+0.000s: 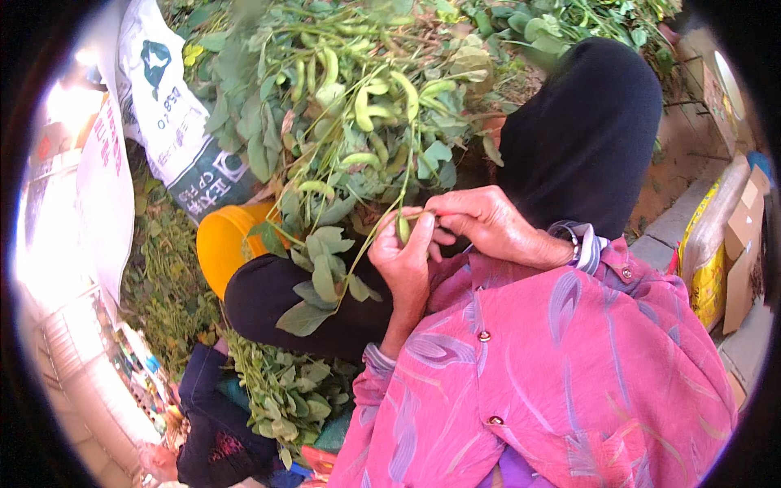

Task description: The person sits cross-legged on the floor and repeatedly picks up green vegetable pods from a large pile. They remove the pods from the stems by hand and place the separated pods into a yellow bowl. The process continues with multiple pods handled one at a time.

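A leafy stem bearing green soybean pods [407, 177] runs down into my left hand [404, 253], whose thumb and fingers are closed on it beside one pod [403, 230]. My right hand [488, 222] meets the left at the fingertips and pinches a thin stalk together with something small and red, too small to name. Just beyond both hands lies a big heap of soybean plants [360, 116] with many pods and leaves. A yellow plastic bucket [223, 244] lies tilted at the left, beside my knee.
A printed white and green woven sack [177, 122] stands at the upper left. More plants [293, 390] lie at the lower left, near another person in dark clothes [213, 421]. A yellow bag [705, 262] and cardboard [747, 244] are at the right.
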A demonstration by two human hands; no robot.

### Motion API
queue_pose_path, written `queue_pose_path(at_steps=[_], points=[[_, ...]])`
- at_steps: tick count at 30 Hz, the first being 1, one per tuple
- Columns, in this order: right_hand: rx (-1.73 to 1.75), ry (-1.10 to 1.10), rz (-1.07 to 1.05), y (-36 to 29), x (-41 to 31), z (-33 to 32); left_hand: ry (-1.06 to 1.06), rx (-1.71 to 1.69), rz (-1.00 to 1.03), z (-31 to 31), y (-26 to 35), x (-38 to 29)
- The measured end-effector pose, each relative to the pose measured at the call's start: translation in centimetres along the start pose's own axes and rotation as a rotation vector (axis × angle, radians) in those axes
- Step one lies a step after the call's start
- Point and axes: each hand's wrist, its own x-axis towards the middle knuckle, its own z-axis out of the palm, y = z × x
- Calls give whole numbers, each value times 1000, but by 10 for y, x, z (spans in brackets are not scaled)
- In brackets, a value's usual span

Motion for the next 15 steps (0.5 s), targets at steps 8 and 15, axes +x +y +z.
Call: queue_pose_path(at_steps=[8, 15], points=[[-172, -42, -59, 1, 4, -2, 92, -316, -226, -3, -5, 3], [-530, 3, -133, 5, 10, -14, -21, -436, -274, -5, -12, -1]])
